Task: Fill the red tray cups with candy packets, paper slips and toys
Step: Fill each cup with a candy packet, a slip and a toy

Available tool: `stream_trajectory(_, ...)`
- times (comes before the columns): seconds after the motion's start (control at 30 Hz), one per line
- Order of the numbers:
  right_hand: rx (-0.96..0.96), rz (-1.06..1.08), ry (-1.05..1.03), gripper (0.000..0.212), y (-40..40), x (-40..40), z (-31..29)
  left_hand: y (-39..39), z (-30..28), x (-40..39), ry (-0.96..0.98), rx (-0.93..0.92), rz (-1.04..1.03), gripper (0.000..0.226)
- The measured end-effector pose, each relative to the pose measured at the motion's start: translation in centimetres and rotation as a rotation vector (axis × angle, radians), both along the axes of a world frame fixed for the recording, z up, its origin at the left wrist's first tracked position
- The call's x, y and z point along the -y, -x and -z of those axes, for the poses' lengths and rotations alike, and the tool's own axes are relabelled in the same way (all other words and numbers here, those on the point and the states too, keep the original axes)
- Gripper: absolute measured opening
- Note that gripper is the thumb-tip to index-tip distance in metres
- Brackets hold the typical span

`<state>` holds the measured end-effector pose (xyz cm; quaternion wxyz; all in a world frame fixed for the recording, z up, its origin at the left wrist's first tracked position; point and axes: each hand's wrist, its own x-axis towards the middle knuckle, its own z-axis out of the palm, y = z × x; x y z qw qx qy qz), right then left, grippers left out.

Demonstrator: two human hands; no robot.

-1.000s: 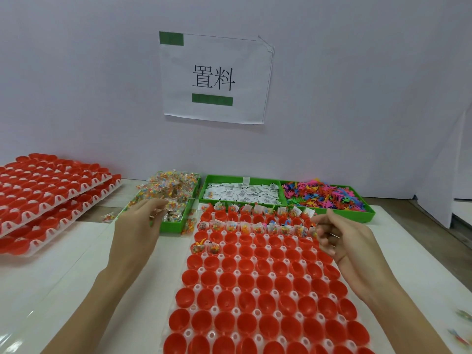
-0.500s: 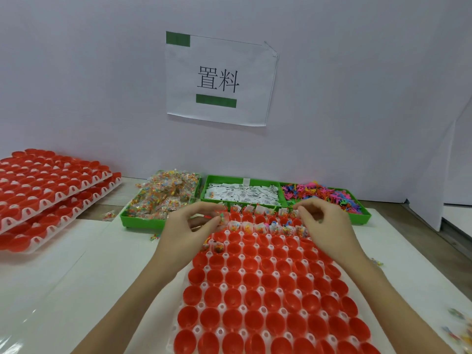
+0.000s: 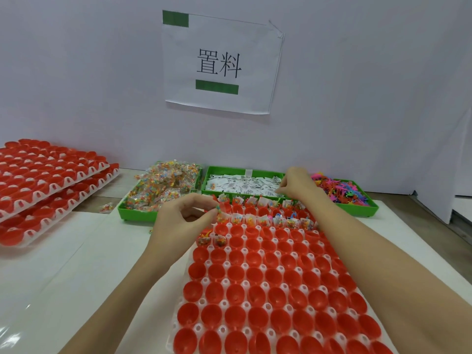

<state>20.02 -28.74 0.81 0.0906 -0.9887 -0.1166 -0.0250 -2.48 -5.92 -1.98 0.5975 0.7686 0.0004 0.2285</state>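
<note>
Paper sign (image 3: 222, 62) on white wall (image 3: 357, 85) (two green bars); white table (image 3: 63, 264).

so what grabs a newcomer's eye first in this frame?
Probably the big red tray of cups filling the near centre, only its far rows filled. Next the white sign on the back wall, above three green bins: candy packets left, paper slips middle, bright toys right. The left hand pinches a packet over the tray's far left corner; the right hand reaches into the slips.

Pale wall (image 3: 357, 85) with paper sign (image 3: 219, 62); glossy white table (image 3: 63, 264).
</note>
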Motion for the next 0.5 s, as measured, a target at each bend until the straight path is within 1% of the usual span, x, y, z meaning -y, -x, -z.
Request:
stream_trajectory(0.1,-0.053,0.032,0.103,0.046,-0.8,-0.4,0.0,0.0,0.0,-0.1,-0.008,0.008,-0.003,0.014)
stream_trajectory(0.2,-0.072,0.048,0.166,0.055,-1.3,-0.7,-0.2,-0.1,-0.2,-0.1,-0.015,0.017,-0.002,0.013)
stream_trajectory(0.37,-0.078,0.042,0.158,0.052,-1.7,-1.0,0.2,-0.1,-0.1,-0.1,-0.028,0.006,0.000,0.013)
stream_trajectory(0.47,-0.079,0.012,0.145,0.045,-1.5,-1.1,0.1,-0.1,0.0,-0.1,-0.037,-0.007,0.000,0.012)
stream_trajectory(0.5,-0.078,0.003,0.133,0.039,-1.3,-1.1,0.0,-0.1,0.0,-0.1,-0.045,-0.008,0.000,0.011)
